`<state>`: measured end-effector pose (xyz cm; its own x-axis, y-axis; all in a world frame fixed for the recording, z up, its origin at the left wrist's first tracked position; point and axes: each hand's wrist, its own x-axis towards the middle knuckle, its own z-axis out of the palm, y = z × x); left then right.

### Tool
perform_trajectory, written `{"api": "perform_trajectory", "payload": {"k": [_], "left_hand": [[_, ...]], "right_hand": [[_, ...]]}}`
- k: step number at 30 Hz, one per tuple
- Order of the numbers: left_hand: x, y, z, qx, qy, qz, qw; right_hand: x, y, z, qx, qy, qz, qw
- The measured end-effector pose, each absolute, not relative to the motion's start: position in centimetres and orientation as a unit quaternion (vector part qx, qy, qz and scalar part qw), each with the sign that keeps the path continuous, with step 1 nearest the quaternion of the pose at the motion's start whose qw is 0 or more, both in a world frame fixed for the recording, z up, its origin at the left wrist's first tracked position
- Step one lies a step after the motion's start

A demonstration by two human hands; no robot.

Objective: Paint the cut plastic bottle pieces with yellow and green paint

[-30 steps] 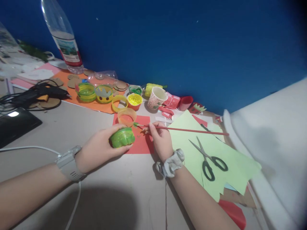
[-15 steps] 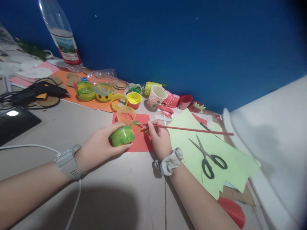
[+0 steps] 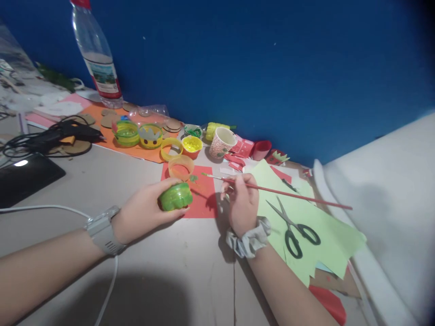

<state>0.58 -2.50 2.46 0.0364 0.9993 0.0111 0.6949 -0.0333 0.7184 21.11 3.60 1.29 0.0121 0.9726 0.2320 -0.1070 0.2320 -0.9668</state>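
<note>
My left hand is closed around a green-painted plastic bottle bottom, tilted at the near left of a red paper sheet. Between thumb and fingers, my right hand pinches a thin paintbrush with a long red handle. The brush tip, green with paint, points left above the red sheet and is apart from the bottle bottom. Just behind my left hand, a translucent orange ring lies on the sheet. A green paint smear shows beside that ring.
Behind stand a cup of yellow paint, green paint and a patterned paper cup. Scissors lie on light green paper at right. A glue gun and tall bottle are at left, before a blue wall.
My right hand has moved right with the paintbrush, and the brush tip has lifted away from the green smear on the red sheet. My left hand still holds the bottle bottom.
</note>
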Motion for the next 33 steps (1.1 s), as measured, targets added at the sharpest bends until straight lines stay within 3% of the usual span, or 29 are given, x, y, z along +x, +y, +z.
{"api": "perform_trajectory", "payload": {"k": [5,11,17,33], "left_hand": [[0.5,-2.6,2.2,0.677,0.618,0.287,0.279],[0.7,-2.6,2.5,0.676,0.622,0.280,0.279],[0.7,-2.6,2.9,0.671,0.624,0.275,0.291],[0.9,-2.7,2.8,0.682,0.617,0.283,0.273]], "right_hand": [[20.6,2.5,1.5,-0.340,-0.537,0.586,0.502],[20.9,2.9,1.1,-0.381,-0.544,0.554,0.501],[21.1,2.7,2.8,-0.357,-0.652,0.511,0.432],[21.6,2.6,5.3,-0.345,-0.682,0.523,0.377]]}}
